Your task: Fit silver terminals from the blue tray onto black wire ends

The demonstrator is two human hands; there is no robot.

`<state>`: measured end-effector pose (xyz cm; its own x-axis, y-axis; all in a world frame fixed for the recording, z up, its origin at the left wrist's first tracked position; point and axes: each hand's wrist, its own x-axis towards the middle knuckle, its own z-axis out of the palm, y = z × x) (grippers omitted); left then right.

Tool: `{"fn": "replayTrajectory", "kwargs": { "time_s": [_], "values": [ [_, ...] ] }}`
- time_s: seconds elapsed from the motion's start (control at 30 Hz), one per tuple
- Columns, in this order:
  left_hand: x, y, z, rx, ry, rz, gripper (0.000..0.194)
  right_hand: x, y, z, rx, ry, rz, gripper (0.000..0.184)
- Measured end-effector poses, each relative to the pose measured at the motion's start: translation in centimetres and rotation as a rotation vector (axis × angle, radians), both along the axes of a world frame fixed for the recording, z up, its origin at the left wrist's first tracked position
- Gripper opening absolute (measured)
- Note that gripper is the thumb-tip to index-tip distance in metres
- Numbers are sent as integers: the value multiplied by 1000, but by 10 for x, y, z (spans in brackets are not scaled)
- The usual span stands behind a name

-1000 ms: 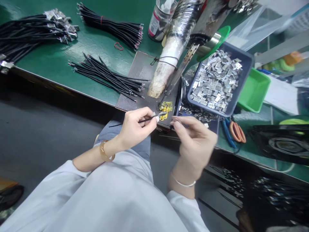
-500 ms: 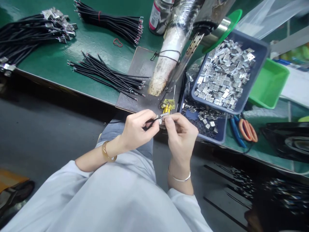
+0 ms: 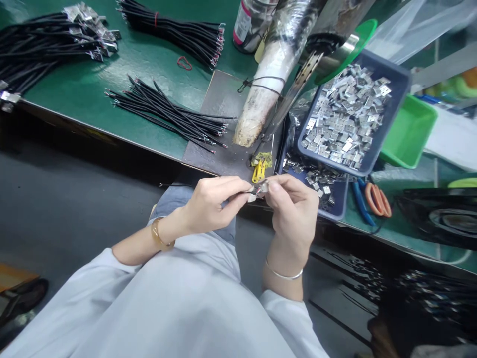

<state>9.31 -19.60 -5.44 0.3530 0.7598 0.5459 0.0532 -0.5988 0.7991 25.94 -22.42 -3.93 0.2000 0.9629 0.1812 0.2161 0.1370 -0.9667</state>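
Observation:
My left hand (image 3: pixel 219 201) is closed in a pinch on a thin black cable (image 3: pixel 175 185), whose tail shows to the left behind the fingers. Near the cable's wired end, a whitish bit shows at the fingertips. Close against it, my right hand (image 3: pixel 292 206) pinches a small silvery metal piece (image 3: pixel 264 187) between thumb and forefinger. Both hands hover in front of the table's edge, just below a yellow-handled tool (image 3: pixel 260 171). Fingers partly hide how cable and metal piece meet.
Loose black cables (image 3: pixel 167 114) lie left of a soldering-type stand with a wrapped tube (image 3: pixel 261 94). A grey bin (image 3: pixel 387 124) of metal shells overlaps a lower blue tray (image 3: pixel 341 204). Beyond are orange-and-blue pliers (image 3: pixel 378 200), a green box (image 3: pixel 412 132) and a banded cable bundle (image 3: pixel 179 37).
My right hand has shifted right and tilted a little, with the metal piece at its fingertips. The left hand has barely moved; the view has shifted slightly.

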Motion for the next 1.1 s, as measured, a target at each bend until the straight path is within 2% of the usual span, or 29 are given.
{"fn": "replayTrajectory", "kwargs": {
  "time_s": [0.07, 0.13, 0.2, 0.27, 0.37, 0.47, 0.6, 0.8, 1.1],
  "values": [
    [-2, 1, 1, -219, -50, -78, 13, -1, -3, -1, 56, -43, -31, 18],
    [-3, 3, 2, -429, -125, -128, 16, -3, -8, -2, 127, -210, -99, 7],
    [-3, 4, 2, -553, -196, -118, 18, -6, -12, -1, 176, -361, -153, 8],
    [-2, 5, 0, -601, -222, -62, 17, -8, -14, 1, 227, -358, -182, 15],
    [1, 7, -2, -600, -218, 12, 17, -10, -15, 4, 305, -217, -226, 16],
    [3, 9, -4, -550, -191, 43, 16, -14, -15, 3, 341, -302, -277, 10],
    [6, 14, -5, -478, -115, 81, 18, -17, -11, -7, 338, -449, -189, 6],
    [12, 22, -2, -318, -57, 157, 16, -16, 3, -14, 317, -399, -157, 7],
    [15, 28, 5, -398, 1, 205, 15, -14, 11, -14, 311, -459, -172, 6]
  ]
}}
